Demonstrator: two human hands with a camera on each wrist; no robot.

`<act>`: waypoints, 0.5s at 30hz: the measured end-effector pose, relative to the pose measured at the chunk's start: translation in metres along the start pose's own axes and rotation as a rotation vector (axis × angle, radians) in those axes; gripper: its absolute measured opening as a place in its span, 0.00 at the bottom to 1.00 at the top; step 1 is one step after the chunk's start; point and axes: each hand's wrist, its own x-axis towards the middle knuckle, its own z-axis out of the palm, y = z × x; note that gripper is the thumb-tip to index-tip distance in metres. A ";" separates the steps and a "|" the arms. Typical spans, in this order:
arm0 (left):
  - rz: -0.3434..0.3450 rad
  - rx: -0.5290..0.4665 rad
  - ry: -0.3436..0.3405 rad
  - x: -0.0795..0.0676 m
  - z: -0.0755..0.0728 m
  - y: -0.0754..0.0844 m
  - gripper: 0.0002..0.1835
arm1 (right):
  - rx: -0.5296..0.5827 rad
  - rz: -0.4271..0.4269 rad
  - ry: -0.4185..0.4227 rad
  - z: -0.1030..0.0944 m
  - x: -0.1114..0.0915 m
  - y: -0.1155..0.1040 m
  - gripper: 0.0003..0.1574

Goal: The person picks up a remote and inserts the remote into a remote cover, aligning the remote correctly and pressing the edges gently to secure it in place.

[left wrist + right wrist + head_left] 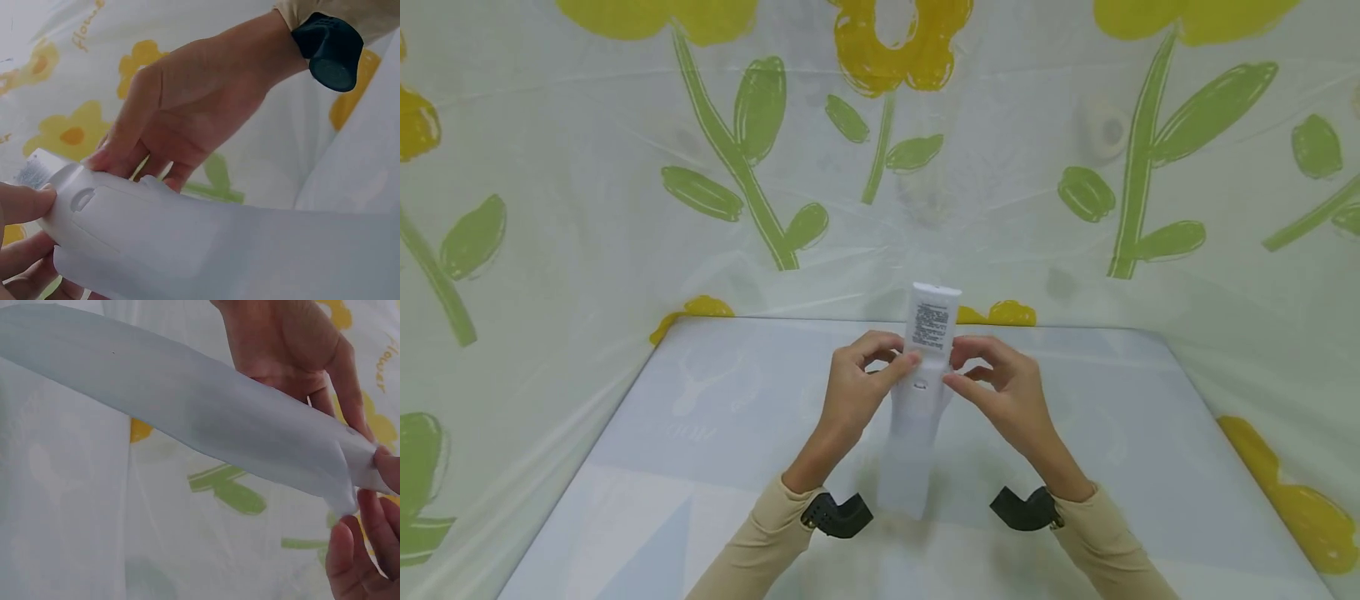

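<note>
A white remote control point(931, 321), its back with a printed label turned to me, stands raised above the table at the centre of the head view. Its lower part sits inside a translucent plastic sleeve point(908, 467) that hangs down past it. My left hand point(859, 383) grips the remote from the left, thumb pressed on its back below the label. On the other side my right hand point(1009, 392) pinches the edge near the sleeve's mouth. In the right wrist view, fingertips point(342, 540) touch a flap of the sleeve point(250, 425). The battery cover point(119, 212) shows through the sleeve.
Below the hands lies a pale table point(715, 433) with a faint printed pattern. A white curtain point(1000, 183) with yellow flowers and green leaves hangs behind it and along both sides. Both wrists wear black bands point(1028, 508).
</note>
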 end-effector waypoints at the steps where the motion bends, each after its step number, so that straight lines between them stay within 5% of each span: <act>1: 0.000 0.004 -0.002 -0.001 0.000 0.000 0.11 | -0.018 0.015 0.012 0.002 0.000 0.000 0.22; 6: -0.020 0.018 0.002 -0.004 0.002 0.000 0.11 | -0.065 0.121 0.036 0.008 0.000 0.007 0.17; 10: -0.038 0.002 0.001 -0.007 0.002 0.001 0.14 | 0.008 0.167 0.062 0.009 0.001 0.012 0.14; 15: -0.110 -0.214 -0.048 -0.013 -0.001 -0.003 0.20 | 0.085 0.205 0.143 0.004 0.003 0.010 0.15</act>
